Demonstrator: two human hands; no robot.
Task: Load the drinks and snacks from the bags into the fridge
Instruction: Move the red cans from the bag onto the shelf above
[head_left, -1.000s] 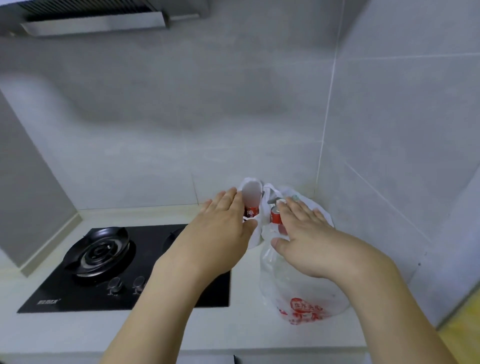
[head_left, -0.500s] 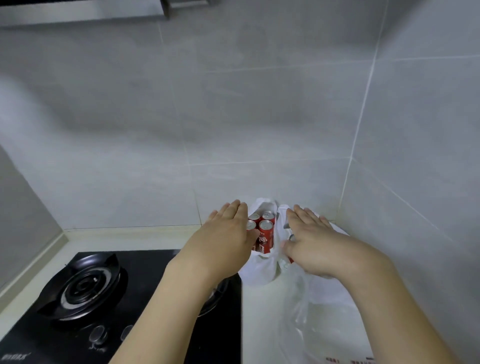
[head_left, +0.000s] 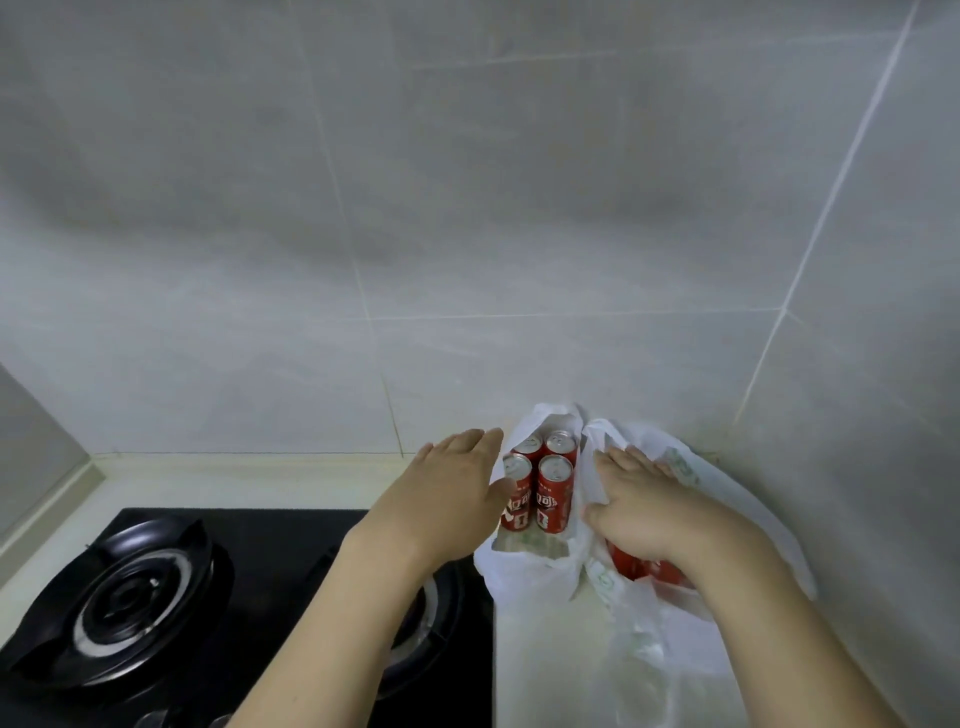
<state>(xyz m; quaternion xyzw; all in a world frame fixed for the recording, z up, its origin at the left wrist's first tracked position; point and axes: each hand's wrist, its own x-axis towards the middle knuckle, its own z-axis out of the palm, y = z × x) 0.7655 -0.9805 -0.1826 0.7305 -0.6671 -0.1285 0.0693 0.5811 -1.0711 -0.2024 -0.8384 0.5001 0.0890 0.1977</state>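
The 4 red cans (head_left: 540, 483) stand packed together in the opened white bag (head_left: 524, 571), tops uncovered, so the way in from above is free. The left hand (head_left: 447, 499) flanks them on one side, the right hand (head_left: 639, 509) on the other. The tiled wall (head_left: 467, 234) closes in just behind, and the black hob (head_left: 249, 597) sits beside the bag.

Four cans (head_left: 540, 480) stand upright in two rows inside the open bag (head_left: 524, 577), which sits on the table (head_left: 550, 670) in the wall corner, just right of the stove (head_left: 260, 597). The left hand (head_left: 447, 499) lies at the bag's left side, the right hand (head_left: 639, 504) on its right side.
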